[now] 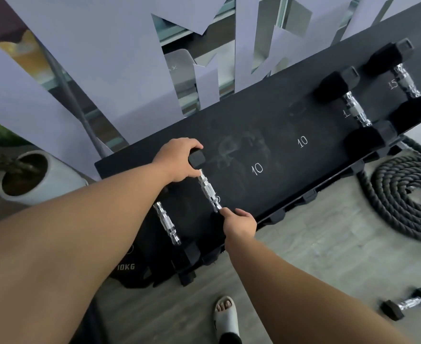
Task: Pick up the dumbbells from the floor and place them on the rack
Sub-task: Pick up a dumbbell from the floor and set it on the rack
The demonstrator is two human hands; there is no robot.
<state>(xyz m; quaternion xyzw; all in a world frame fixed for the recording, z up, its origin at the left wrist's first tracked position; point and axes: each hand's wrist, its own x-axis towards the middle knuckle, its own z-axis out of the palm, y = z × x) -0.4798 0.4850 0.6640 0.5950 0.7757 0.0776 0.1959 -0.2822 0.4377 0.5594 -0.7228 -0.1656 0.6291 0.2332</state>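
Progress: four dumbbells were on the rack [278, 125]; two sat at its far right end [353, 108], one [167, 223] at the near left end, and beside it the one I was placing.
Left to do: one small dumbbell [409, 304] lay on the floor [316, 256] at the right, well apart from the rack, so I judged the task more than half done.
Left hand [180, 161]: my fingers were curled over the far black head of the dumbbell [208, 189], closed on it.
Right hand [240, 223]: it was closed around the near head, which it mostly hid; my forefinger touched the chrome handle.
Dumbbell position: it seemed to rest on the rack, though I could not tell for sure.
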